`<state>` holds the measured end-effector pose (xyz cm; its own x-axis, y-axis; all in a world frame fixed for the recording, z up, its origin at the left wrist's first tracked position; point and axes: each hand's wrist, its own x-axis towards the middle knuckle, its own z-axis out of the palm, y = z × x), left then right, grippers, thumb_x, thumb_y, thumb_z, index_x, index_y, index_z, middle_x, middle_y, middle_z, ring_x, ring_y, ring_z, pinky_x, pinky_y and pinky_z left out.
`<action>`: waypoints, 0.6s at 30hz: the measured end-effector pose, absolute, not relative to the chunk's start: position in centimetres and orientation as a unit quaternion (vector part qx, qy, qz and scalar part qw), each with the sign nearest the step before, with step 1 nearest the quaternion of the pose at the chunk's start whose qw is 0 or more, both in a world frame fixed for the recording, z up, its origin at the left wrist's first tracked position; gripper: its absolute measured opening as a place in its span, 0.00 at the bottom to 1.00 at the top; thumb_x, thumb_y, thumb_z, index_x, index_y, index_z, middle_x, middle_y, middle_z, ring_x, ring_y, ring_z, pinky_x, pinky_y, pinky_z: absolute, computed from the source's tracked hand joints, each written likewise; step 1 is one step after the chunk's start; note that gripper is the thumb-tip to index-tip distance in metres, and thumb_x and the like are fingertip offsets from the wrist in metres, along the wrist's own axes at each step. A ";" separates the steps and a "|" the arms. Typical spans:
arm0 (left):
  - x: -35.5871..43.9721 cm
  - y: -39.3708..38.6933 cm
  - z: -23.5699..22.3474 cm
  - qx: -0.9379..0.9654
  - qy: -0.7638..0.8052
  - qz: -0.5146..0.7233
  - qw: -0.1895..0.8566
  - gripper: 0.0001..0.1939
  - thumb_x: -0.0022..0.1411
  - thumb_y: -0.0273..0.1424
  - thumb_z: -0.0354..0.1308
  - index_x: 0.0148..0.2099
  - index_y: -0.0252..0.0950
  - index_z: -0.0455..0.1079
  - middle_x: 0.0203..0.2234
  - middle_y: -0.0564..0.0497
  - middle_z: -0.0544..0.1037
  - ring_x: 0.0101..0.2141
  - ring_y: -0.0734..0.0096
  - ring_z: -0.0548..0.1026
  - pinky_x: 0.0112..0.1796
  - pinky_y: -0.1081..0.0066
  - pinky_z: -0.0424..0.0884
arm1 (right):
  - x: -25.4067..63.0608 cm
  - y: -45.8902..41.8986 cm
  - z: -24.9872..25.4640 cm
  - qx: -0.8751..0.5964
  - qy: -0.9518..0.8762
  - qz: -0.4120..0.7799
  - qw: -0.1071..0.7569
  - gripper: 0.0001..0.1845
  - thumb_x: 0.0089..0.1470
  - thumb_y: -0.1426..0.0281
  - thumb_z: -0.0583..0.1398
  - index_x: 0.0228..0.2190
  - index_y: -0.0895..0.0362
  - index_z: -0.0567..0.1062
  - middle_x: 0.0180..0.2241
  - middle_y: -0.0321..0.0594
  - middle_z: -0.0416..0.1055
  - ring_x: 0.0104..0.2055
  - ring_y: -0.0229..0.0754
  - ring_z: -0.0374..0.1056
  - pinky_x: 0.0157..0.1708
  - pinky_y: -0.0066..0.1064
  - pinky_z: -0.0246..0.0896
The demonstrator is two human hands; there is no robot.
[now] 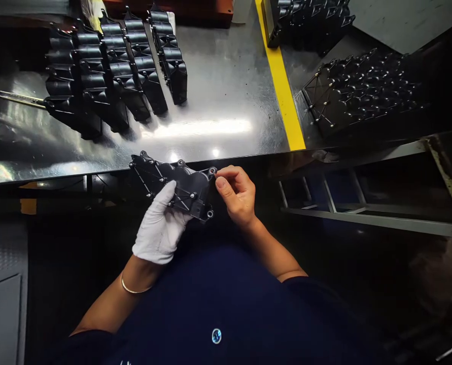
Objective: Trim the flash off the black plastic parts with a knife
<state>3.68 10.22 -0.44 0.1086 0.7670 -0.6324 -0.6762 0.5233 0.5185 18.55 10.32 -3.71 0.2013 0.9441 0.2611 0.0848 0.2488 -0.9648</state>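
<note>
"Where do we have the black ribbed housing (pixel 189 183)?"
"In our gloved left hand (pixel 159 223), clamped by its near edge, thumb on top. Our bare right hand (pixel 241 195) sits at its right corner eyelet (pixel 212 171); we cannot tell whether we pinch it."
"Beyond?"
"Our metal table (pixel 226 91), bearing five similar housings (pixel 116 61) left of the yellow strip (pixel 281 76)."

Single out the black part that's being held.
The black part gripped by the gloved left hand; no hand touches the others grouped on the table.
</note>
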 end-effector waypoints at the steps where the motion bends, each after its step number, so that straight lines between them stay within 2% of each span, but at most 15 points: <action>1: 3.6 10.2 -0.5 0.060 0.457 0.484 0.744 0.07 0.64 0.31 0.59 0.41 0.38 0.78 0.44 0.51 0.82 0.51 0.67 0.77 0.47 0.73 0.78 | 18.5 10.4 -3.8 -0.493 -0.515 0.360 0.602 0.16 0.57 0.54 0.61 0.31 0.55 0.72 0.28 0.34 0.68 0.30 0.35 0.65 0.31 0.30 0.62; 4: 3.2 10.0 -0.3 0.099 0.450 0.478 0.748 0.07 0.62 0.33 0.62 0.42 0.38 0.79 0.45 0.51 0.82 0.53 0.64 0.75 0.48 0.71 0.78 | 18.7 10.9 -4.4 -0.494 -0.514 0.348 0.609 0.17 0.55 0.53 0.61 0.29 0.54 0.69 0.27 0.34 0.67 0.29 0.35 0.63 0.31 0.30 0.61; 8: 2.8 9.4 0.7 0.132 0.415 0.450 0.780 0.10 0.60 0.35 0.64 0.42 0.36 0.80 0.42 0.49 0.83 0.47 0.63 0.79 0.47 0.73 0.78 | 19.5 11.6 -5.0 -0.492 -0.465 0.342 0.651 0.14 0.55 0.59 0.63 0.27 0.55 0.69 0.25 0.32 0.66 0.28 0.33 0.63 0.32 0.30 0.62; 11: 2.8 9.5 1.3 0.117 0.398 0.462 0.784 0.10 0.59 0.32 0.64 0.42 0.33 0.80 0.40 0.48 0.84 0.41 0.64 0.81 0.44 0.73 0.79 | 19.7 11.4 -4.5 -0.463 -0.490 0.362 0.644 0.13 0.56 0.60 0.63 0.28 0.55 0.70 0.25 0.32 0.67 0.28 0.34 0.64 0.32 0.30 0.63; 15: 3.1 10.3 1.4 0.065 0.409 0.498 0.762 0.10 0.64 0.28 0.58 0.44 0.32 0.79 0.40 0.48 0.84 0.41 0.68 0.81 0.45 0.73 0.78 | 19.3 10.6 -3.4 -0.429 -0.537 0.366 0.628 0.13 0.56 0.59 0.62 0.29 0.55 0.72 0.25 0.33 0.68 0.28 0.34 0.65 0.29 0.30 0.61; 18: 3.1 10.5 1.2 0.053 0.413 0.506 0.756 0.10 0.64 0.26 0.57 0.44 0.32 0.78 0.39 0.48 0.84 0.41 0.69 0.81 0.44 0.75 0.78 | 19.2 10.6 -3.2 -0.402 -0.549 0.362 0.637 0.09 0.57 0.63 0.63 0.29 0.55 0.72 0.26 0.33 0.69 0.28 0.34 0.66 0.29 0.29 0.61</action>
<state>3.08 10.45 1.18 0.1471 0.8082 -0.5702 -0.7213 0.4821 0.4972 19.15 10.62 -3.20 0.1358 0.9025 0.4088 -0.0191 0.4150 -0.9096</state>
